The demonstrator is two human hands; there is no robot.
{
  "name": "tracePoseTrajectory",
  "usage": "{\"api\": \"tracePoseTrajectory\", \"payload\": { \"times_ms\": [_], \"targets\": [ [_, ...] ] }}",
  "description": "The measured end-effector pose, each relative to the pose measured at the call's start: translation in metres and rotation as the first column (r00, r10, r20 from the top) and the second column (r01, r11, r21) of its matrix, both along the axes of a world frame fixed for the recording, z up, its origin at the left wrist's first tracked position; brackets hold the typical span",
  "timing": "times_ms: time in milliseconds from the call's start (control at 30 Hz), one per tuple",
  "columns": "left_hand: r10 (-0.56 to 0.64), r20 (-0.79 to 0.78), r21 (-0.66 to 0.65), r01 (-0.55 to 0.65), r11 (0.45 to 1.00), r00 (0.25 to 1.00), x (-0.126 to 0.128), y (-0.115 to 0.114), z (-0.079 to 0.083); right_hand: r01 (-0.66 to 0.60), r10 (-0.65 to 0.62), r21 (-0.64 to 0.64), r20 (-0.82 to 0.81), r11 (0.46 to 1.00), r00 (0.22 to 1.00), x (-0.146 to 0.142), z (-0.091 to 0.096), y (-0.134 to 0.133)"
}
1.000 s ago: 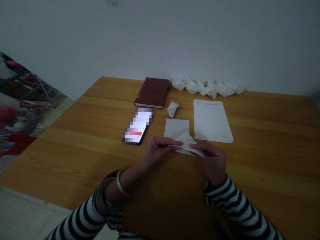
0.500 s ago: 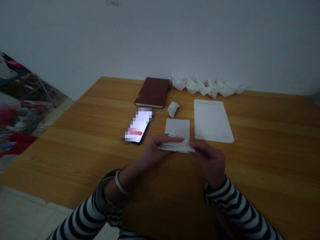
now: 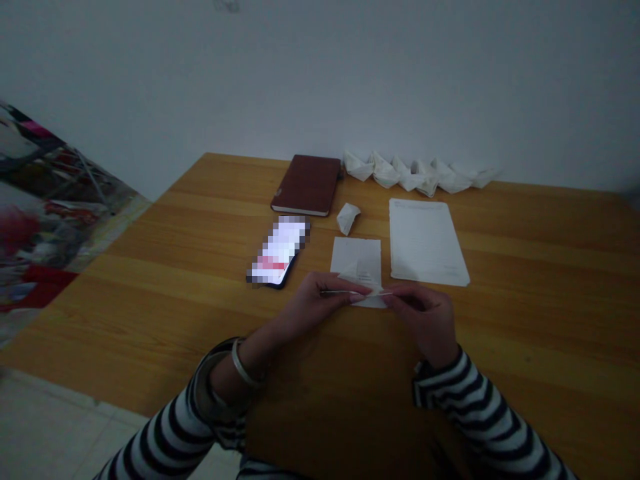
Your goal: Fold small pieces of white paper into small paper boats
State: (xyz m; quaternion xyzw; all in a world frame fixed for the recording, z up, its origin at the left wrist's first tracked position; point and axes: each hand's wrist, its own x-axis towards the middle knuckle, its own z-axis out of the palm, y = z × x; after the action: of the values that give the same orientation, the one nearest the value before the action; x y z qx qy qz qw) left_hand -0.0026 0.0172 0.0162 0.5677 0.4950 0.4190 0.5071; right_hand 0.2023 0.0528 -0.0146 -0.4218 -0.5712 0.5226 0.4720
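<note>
Head view: from above, behind left hand (image 3: 317, 300) and right hand (image 3: 427, 317).
Faces forward, down; both near, wall (image 3: 350, 87) beyond.

The notebook (image 3: 307, 185) was deep reddish brown with whitish page edges; the bench (image 3: 175, 267) beneath it was yellow-orange wood, streaked with darker grain; just in front of the notebook, the phone (image 3: 280, 250) had a pixelated white-and-lilac screen with a pinkish-red bar; to the notebook's right, the row of folded shapes (image 3: 425, 179) was off-white; nearer the notebook, the small folded piece (image 3: 347, 218) was white; the pad (image 3: 427, 241), farther right, was white with faint ruling; well in front of the notebook, the folded paper (image 3: 376, 291) was white, the sleeves (image 3: 167, 420) black-and-white striped, the bracelet (image 3: 241, 363) silvery; behind the notebook, the wall (image 3: 320, 73) was blue-grey.
</note>
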Motion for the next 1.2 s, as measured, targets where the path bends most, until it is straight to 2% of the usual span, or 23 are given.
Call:
{"api": "tracePoseTrajectory", "payload": {
  "times_ms": [100,167,367,567,767,933,1067,1200],
  "targets": [
    [-0.107,0.045,-0.047,0.109,0.993,0.993,0.005,-0.002,-0.001,-0.049,0.048,0.006,0.031,0.999,0.998,-0.002,0.000,-0.002],
    [-0.113,0.086,-0.093,0.121,0.988,0.990,0.011,-0.004,-0.003,-0.068,0.066,0.022,0.055,0.997,0.996,-0.004,-0.001,-0.003],
    [0.120,0.117,-0.130,-0.104,0.986,0.986,0.020,-0.005,-0.012,-0.045,0.051,-0.121,0.049,0.992,0.997,-0.007,-0.005,-0.008],
    [0.113,0.303,-0.200,-0.052,0.978,0.946,0.018,-0.005,-0.012,-0.057,0.052,-0.170,-0.034,0.984,0.998,-0.009,0.003,-0.009],
    [0.140,0.277,-0.226,-0.077,0.971,0.951,0.019,-0.005,-0.010,-0.034,0.037,-0.130,0.020,0.991,0.999,-0.009,0.000,-0.011],
    [0.188,0.120,-0.239,-0.156,0.958,0.975,0.023,-0.003,-0.010,-0.080,0.084,-0.035,0.148,0.996,0.985,-0.012,-0.004,-0.016],
    [0.132,0.146,-0.240,-0.095,0.966,0.980,0.020,-0.003,-0.008,-0.067,0.066,0.001,0.167,0.998,0.984,-0.013,-0.001,-0.017],
    [0.072,0.153,-0.199,-0.040,0.979,0.986,0.013,-0.005,-0.004,-0.070,0.075,-0.057,0.090,0.996,0.993,-0.013,0.001,-0.016]
  ]
}}
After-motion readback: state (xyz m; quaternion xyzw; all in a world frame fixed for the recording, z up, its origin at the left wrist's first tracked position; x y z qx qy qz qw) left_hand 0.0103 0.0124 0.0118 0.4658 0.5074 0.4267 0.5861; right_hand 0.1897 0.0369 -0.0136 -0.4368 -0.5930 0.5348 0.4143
